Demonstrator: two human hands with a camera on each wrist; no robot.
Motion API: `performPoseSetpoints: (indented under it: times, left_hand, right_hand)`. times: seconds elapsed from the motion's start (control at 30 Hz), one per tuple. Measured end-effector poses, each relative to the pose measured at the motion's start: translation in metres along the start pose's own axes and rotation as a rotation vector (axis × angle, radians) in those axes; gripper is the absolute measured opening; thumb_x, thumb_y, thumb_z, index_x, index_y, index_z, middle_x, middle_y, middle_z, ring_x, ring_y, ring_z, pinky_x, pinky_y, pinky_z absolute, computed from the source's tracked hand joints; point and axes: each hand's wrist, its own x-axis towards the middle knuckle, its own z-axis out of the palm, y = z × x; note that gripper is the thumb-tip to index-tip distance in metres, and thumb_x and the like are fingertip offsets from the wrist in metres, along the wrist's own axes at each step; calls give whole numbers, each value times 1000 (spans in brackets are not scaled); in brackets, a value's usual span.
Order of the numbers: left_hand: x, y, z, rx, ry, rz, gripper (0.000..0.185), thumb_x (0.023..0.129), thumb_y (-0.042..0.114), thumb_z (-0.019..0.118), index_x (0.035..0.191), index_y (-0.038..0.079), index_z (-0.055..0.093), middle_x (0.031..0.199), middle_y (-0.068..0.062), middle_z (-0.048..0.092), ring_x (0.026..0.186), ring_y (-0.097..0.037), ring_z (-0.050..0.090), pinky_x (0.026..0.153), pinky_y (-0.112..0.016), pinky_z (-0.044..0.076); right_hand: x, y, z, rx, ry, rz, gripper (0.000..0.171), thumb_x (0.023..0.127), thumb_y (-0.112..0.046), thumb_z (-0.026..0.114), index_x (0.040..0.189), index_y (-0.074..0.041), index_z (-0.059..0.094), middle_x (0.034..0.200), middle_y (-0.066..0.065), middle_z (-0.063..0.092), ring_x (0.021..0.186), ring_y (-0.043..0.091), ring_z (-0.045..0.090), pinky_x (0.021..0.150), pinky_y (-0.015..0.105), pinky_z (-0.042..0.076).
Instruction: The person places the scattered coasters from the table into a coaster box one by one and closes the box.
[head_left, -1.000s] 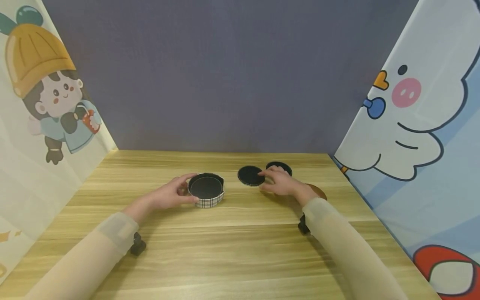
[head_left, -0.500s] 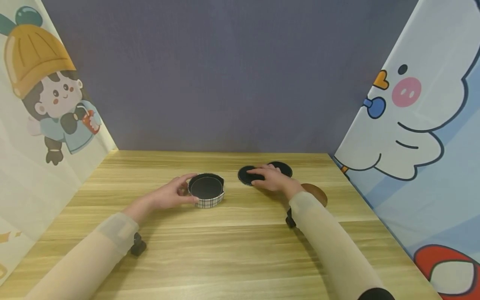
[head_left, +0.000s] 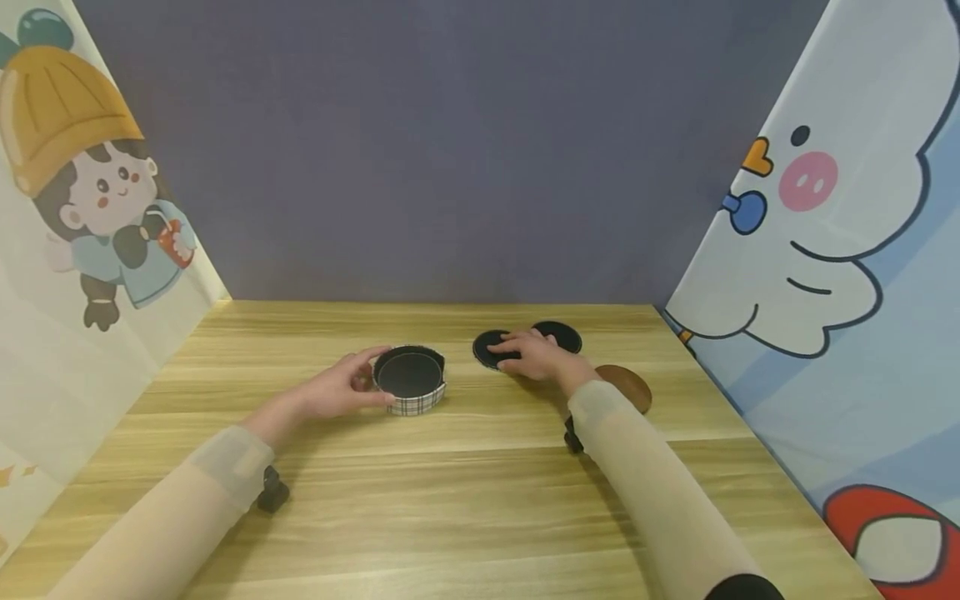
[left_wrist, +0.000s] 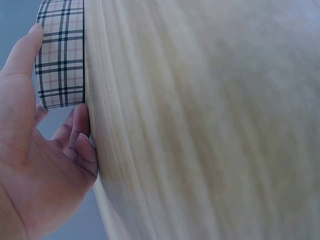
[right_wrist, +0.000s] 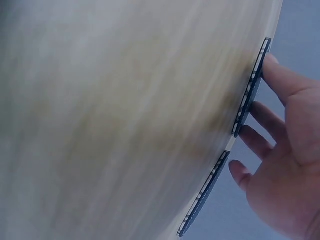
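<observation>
My left hand grips a round coaster holder at its left side, thumb on the front wall and a finger at the back rim. White plaid with dark lines covers its wall; inside it shows a black round bottom. To the right, a thin black round coaster lies on the table under my right hand. The right thumb and fingertips touch that coaster's top, spread apart, in the right wrist view. Behind this hand is a second black coaster, partly covered by the fingers.
A brown round disc lies by the right forearm. The wood-grain table meets a dark grey panel at the back. Printed cartoon panels stand at left and right. Each wrist carries a small black device.
My right hand has moved left, from the coaster's right edge to over its top. The left hand and the plaid holder stay in place.
</observation>
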Motion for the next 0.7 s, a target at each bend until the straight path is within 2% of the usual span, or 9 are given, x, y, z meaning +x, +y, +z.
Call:
performPoseSetpoints:
  times: [0.4, 0.7]
  left_hand:
    - [0, 0, -1, -10, 4, 6, 104, 95, 44, 87, 175, 21, 26, 146, -27, 48, 120, -35, 62, 87, -37, 61]
    - [0, -1, 0, -8, 4, 13, 105, 95, 43, 87, 175, 19, 25, 144, -26, 49, 116, -32, 62, 84, -36, 61]
  right_hand:
    - [-10, -4, -1, 2, -29, -14, 52, 112, -44, 62, 163, -37, 52, 180, 8, 33, 167, 55, 12, 130, 81, 5]
    - [-28, -9, 1, -24, -63, -52, 51, 111, -43, 65, 162, -41, 54, 180, 3, 34, 169, 46, 17, 130, 81, 10]
